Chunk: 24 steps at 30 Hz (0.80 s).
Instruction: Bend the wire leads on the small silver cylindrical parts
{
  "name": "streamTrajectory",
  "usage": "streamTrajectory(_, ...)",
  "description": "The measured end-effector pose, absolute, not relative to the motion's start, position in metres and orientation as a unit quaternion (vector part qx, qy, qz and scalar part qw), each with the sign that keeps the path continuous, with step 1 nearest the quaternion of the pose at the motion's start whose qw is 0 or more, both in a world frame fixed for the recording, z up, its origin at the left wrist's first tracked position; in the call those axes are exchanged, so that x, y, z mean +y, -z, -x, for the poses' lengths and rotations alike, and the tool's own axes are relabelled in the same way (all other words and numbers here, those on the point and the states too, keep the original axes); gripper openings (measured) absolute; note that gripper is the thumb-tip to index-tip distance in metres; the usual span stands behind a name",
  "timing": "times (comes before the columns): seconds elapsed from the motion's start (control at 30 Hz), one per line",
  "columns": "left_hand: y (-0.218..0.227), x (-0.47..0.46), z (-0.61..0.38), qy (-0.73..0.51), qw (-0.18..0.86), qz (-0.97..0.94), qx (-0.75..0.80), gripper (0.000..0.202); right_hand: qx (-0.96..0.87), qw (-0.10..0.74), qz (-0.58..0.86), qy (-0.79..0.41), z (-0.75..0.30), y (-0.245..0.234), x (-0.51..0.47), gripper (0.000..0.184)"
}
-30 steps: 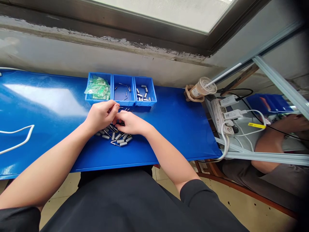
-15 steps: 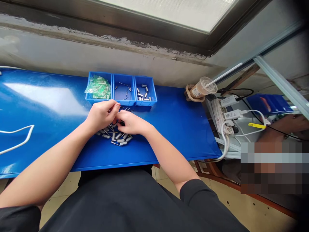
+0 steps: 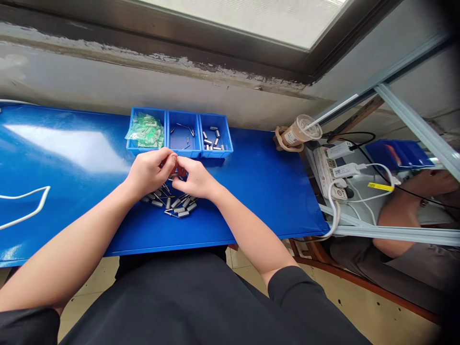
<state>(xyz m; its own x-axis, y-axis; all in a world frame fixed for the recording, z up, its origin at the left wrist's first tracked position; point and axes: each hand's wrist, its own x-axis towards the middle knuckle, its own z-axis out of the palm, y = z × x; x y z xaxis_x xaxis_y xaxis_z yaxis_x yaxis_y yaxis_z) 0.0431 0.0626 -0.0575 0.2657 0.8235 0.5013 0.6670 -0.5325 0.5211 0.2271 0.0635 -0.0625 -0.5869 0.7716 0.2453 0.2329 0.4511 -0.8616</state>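
On your right, you can see a clear cup (image 3: 293, 135) with a white straw (image 3: 331, 112) in a brown holder (image 3: 279, 140). Near it is a power strip (image 3: 323, 167). You have a white cord (image 3: 44, 198) far left and a window (image 3: 244, 21) up ahead.

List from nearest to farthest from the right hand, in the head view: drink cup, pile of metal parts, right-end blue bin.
1. Pile of metal parts: under and beside the right hand.
2. Right-end blue bin: beyond, toward the wall.
3. Drink cup: far to the right.
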Motion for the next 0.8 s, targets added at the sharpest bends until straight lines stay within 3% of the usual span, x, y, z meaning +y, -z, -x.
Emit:
streamTrajectory(0.4,0.0603,0.0618,-0.0431,-0.403,0.104,-0.779,0.469,0.029,-0.638,0.459,0.365,-0.498,-0.2216,0.0652,0.0626,0.022)
streamTrajectory(0.8,0.0623,0.0621,-0.0426,-0.4,0.112,-0.776,0.475,0.032,-0.597,0.47,0.397,-0.514,-0.2214,0.0603,0.0649,0.028)
